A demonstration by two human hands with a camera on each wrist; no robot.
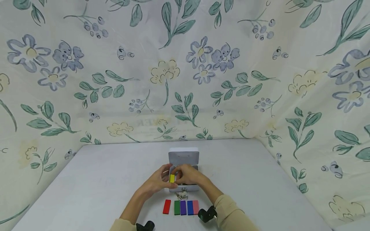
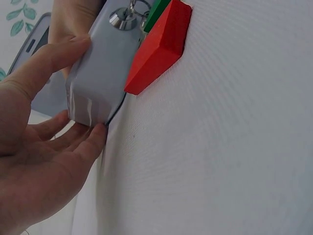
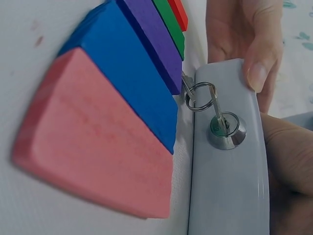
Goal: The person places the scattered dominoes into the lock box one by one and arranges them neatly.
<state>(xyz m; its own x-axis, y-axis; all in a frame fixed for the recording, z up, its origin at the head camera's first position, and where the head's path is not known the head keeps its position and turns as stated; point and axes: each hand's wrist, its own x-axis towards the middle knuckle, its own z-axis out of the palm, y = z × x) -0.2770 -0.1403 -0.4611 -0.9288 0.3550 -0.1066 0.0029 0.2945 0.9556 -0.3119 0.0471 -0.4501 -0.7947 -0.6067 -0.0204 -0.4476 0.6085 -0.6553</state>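
In or over box: yellow block. Still outside: five blocks. Your left grip: curled round box; right grip: hold unclear.

White table top: a flat surface reaching past both hands on the far side and out to either side of them.
Grey box: stands on it with lid raised, its near left corner in the left hand, the right hand over its inside.
Red block: lies slightly turned, nearer the person than the left hand, apart from the others.
Green block and purple block: side by side, nearer than both hands.
Blue block and pink block: touching, on the right hand's near side.
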